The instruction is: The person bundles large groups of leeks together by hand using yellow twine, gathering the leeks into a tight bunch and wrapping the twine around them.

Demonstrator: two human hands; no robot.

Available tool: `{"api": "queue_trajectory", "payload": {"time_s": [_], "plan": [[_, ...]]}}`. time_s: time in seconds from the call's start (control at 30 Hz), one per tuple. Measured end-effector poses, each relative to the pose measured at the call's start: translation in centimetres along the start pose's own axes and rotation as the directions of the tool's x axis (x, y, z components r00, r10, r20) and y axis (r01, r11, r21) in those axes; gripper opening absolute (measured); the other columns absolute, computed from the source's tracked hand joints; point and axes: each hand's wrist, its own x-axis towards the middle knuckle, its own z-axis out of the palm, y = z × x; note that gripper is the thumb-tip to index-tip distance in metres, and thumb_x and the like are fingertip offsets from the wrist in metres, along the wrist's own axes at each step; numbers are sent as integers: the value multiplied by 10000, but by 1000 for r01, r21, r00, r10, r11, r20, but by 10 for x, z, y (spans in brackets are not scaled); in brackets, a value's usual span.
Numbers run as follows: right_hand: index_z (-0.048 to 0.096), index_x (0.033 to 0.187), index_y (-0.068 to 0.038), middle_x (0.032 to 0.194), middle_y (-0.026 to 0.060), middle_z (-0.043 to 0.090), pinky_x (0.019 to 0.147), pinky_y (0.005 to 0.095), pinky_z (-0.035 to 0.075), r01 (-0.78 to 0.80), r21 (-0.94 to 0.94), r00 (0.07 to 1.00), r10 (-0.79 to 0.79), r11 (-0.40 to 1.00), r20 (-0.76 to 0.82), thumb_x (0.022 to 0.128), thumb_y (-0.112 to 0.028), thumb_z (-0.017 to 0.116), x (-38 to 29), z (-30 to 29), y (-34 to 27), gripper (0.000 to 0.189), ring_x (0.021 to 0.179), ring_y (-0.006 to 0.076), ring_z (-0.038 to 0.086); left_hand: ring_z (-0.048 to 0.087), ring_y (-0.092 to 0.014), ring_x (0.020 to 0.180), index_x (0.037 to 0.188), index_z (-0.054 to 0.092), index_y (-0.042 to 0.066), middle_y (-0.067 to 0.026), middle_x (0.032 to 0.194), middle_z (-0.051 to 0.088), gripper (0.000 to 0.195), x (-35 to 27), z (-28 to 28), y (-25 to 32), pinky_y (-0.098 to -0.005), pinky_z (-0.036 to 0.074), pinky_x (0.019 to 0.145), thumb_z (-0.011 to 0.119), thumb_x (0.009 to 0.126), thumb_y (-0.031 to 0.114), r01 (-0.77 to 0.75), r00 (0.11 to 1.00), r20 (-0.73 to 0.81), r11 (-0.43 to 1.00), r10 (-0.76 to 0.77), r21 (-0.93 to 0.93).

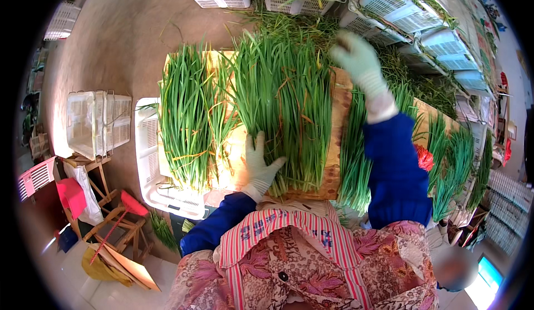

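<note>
A broad pile of long green chives lies on a wooden board in front of me, several dry brown blades among them. My left hand, in a pale striped glove, rests spread at the pile's lower left edge, touching the stalks. Blurred by motion, my gloved right hand is beyond the board's upper right corner, near loose leaf waste; its fingers look curled, and whether they hold anything is unclear. To the left on the board lie a separate chive bundle and a thin strip of loose blades.
More chives lie right of the board, partly behind my right arm. A white plastic crate sits under the board's left side. Leaf trimmings and stacked crates line the far right. A red-handled broom leans at left.
</note>
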Motion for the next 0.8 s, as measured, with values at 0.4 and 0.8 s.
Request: {"api": "queue_trajectory", "payload": {"time_s": [0.4,0.8], "plan": [[429,1266,78,1181,291,542,950,411,418,-507,70,862,505,859,43,815,-549,574,-103,143,66,785,1103,391,537,561,-225,961,1222,433,-75,-171,1118,567,625,36,-11,-21,-315,458,828,706,769,257,390,884,-14,755,-467,-526],[469,1275,4,1138,126,588,888,332,434,-402,764,911,137,505,389,783,-501,672,-127,160,37,734,1029,226,551,592,-182,933,1199,533,11,-91,1074,617,566,59,-3,10,-302,472,826,727,783,343,667,725,619,532,-302,-522]]}}
